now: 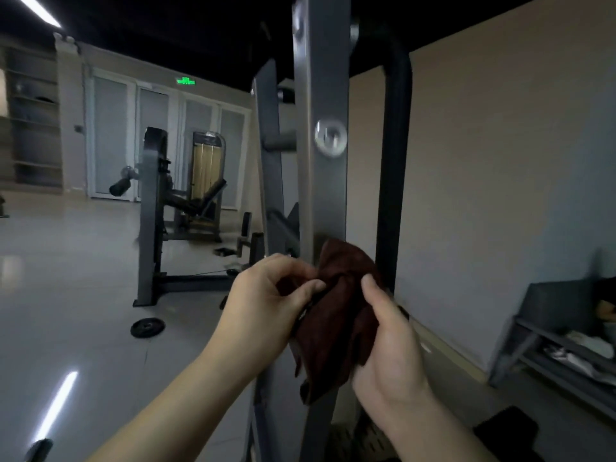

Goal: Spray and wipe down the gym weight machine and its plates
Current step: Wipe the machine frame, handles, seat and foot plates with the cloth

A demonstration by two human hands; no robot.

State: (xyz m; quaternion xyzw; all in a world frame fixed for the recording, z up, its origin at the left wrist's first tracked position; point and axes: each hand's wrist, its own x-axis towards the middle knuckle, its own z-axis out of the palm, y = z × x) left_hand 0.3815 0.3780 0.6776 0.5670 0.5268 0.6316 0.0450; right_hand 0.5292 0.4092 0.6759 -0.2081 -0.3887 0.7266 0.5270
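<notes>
A grey upright post of the weight machine [325, 181] rises right in front of me, with a round metal bolt on its face and a black curved tube [395, 161] beside it. Both hands hold a dark brown cloth [336, 315] just in front of the post's lower part. My left hand [266, 298] pinches the cloth's left edge with curled fingers. My right hand [386, 331] grips its right side, thumb on top. The cloth hangs bunched between them. No spray bottle is in view.
Another weight machine [156, 215] stands on the glossy floor at mid-left, with a loose black weight plate [147, 327] lying near its base. A grey bench-like shelf [563, 341] stands along the right wall. Glass doors are at the back.
</notes>
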